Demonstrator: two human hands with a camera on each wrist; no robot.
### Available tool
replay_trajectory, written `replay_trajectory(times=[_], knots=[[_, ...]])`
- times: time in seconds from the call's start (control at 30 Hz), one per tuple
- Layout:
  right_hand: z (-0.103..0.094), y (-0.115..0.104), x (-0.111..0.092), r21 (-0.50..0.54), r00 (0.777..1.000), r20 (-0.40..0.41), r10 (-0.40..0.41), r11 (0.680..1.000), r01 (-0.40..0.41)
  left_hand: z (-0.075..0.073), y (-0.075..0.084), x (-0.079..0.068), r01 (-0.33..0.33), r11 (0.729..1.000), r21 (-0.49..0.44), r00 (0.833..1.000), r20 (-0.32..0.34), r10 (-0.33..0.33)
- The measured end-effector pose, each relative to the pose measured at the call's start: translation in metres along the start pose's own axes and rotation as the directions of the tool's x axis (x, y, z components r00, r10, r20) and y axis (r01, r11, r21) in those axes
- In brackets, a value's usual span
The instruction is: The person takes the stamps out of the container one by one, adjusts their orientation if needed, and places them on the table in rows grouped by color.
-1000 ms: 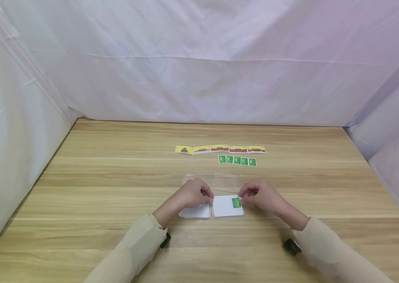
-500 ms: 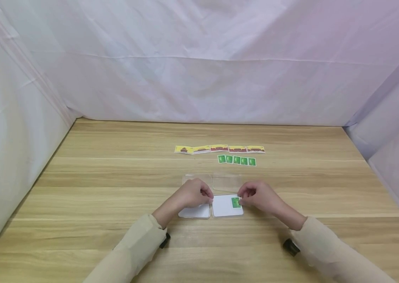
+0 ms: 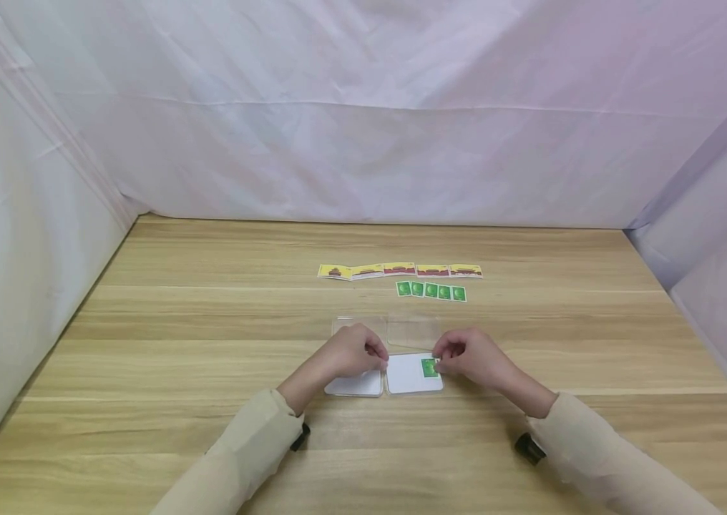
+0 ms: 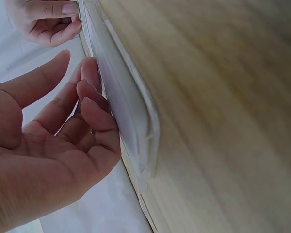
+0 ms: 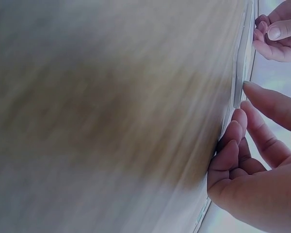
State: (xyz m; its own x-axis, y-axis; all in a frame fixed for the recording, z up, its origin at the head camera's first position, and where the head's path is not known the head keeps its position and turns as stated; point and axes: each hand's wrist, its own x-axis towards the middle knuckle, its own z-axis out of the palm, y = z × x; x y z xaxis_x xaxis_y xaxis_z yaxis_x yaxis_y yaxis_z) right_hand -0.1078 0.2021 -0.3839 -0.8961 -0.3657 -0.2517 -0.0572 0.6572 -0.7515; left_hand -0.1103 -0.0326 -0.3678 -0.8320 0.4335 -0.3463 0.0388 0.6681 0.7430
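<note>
A green stamp [image 3: 430,368] lies near the far right corner of a white card [image 3: 405,375], which sits in a clear case tray. My right hand [image 3: 469,352] touches the stamp's right side with the thumb; its index fingertip is at the card's far corner. In the right wrist view that thumb [image 5: 271,104] stands apart from the index finger. My left hand [image 3: 355,350] rests over a second white card [image 3: 353,386], fingertips near the first card's left edge. Its thumb [image 4: 46,80] is spread from its loosely bent fingers in the left wrist view.
Two clear lids [image 3: 413,332] lie flat behind the cards. Farther back is a row of several green stamps [image 3: 431,290], and behind it a row of several yellow and red stamps [image 3: 400,270]. White cloth [image 3: 363,157] encloses the wooden table's back and sides.
</note>
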Motion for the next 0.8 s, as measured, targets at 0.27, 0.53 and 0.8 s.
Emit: replay_trajectory(times=[0.27,0.53,0.8], knots=[[0.0000,-0.0014,-0.0004,0.005,1.000,-0.005,0.000,1.000,0.000,0.0000,-0.0001,-0.0004,-0.005,1.000,-0.004,1.000,0.004,0.005],[0.0004,-0.0025,0.0000,0.007,1.000,-0.015,-0.006,1.000,0.006,-0.0005,-0.0003,-0.0001,-0.009,1.000,-0.001,1.000,0.004,0.009],[0.0006,-0.0023,-0.0007,0.017,1.000,-0.026,-0.011,1.000,0.012,0.0001,-0.0002,-0.0005,-0.001,1.000,-0.012,1.000,0.008,0.001]])
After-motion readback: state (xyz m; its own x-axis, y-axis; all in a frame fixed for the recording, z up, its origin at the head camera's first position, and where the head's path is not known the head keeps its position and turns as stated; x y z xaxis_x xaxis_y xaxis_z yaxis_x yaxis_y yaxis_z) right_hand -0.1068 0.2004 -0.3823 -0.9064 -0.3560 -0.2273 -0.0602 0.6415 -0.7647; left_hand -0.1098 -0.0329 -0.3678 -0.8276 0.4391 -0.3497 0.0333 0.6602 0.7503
